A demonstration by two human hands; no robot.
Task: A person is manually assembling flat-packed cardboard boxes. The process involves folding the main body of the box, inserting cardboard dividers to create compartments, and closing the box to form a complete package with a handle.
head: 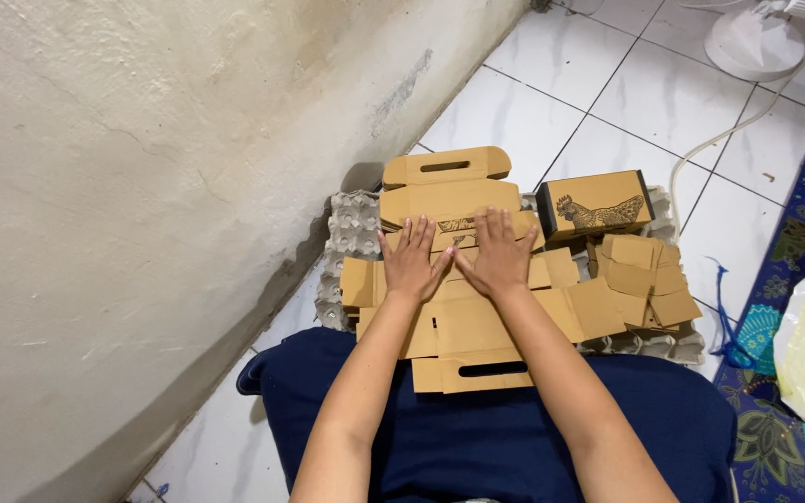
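Note:
A flat, unfolded brown cardboard box blank with slotted handle flaps lies across my lap and a grey egg tray. My left hand and my right hand press palm-down on its middle, side by side, fingers spread and pointing away from me. Both hands lie flat and grip nothing. A chicken drawing on the blank shows between the fingers.
An assembled brown box with a chicken drawing stands to the right. A pile of folded blanks lies below it. A rough wall runs along the left. White floor tiles, a fan base, a cable and a blue patterned mat are at the right.

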